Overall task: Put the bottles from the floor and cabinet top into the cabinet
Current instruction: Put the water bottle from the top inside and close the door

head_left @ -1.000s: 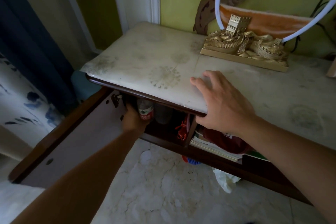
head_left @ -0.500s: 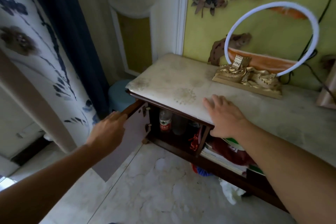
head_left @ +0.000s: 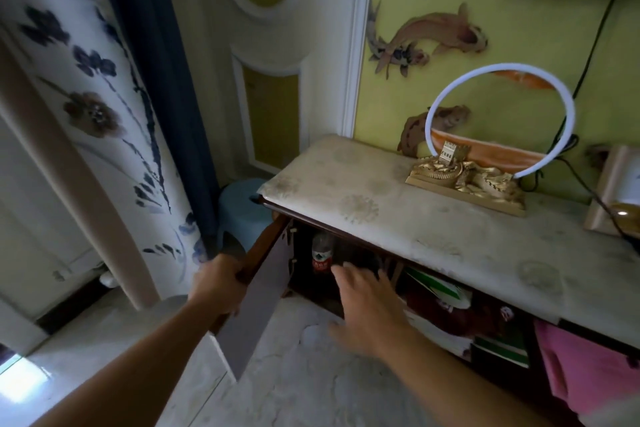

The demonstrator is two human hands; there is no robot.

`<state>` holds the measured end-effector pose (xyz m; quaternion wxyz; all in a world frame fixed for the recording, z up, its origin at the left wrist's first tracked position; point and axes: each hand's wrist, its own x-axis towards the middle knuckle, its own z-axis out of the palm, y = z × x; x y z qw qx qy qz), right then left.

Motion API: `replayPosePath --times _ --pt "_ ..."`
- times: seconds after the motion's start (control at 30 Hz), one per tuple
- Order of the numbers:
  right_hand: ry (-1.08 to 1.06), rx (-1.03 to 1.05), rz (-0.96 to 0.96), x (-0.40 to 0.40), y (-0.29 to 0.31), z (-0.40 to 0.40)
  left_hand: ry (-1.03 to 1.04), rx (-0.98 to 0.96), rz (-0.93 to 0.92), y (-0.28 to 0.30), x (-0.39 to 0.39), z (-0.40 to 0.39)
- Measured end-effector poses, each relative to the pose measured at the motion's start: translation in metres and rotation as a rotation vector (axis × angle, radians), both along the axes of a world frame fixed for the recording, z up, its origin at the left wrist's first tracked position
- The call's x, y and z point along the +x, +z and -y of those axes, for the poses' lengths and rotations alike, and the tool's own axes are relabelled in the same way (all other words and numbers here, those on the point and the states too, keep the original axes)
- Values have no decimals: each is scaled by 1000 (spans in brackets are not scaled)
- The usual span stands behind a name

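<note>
A clear bottle with a red label [head_left: 322,255] stands upright inside the left compartment of the low cabinet [head_left: 433,229]. My left hand [head_left: 216,284] grips the top edge of the brown cabinet door [head_left: 258,298], which stands half open. My right hand [head_left: 369,305] hovers in front of the cabinet opening, fingers spread, holding nothing, just right of the bottle. The inside behind my right hand is dark and partly hidden.
A gold ornament with a white ring [head_left: 467,180] sits on the cabinet top. A light blue stool [head_left: 242,208] stands left of the cabinet, by a dark curtain [head_left: 156,80]. The right compartments hold books, red items and pink cloth [head_left: 588,367]. Marble floor [head_left: 311,374] lies below.
My left hand left the bottle inside and took hold of the door's top edge, swinging it inward. My right hand came off the cabinet top and dropped in front of the opening.
</note>
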<state>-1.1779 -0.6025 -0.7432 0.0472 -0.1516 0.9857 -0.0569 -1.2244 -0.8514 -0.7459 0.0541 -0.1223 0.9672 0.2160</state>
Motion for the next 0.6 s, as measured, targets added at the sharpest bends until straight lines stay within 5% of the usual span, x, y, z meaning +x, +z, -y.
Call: replayPosePath --times 0.23,0.33,0.47,0.6 --pt "-160 -372 475 36 -29 38 187 354 131 -11 11 -86" --pt "-257 -490 436 39 -25 30 276 510 140 -17 10 -112" --pt "-267 -309 288 26 -24 -2 381 889 229 -24 7 -127" --pt "-295 -274 189 13 -31 -26 490 1067 307 -23 -3 -147"
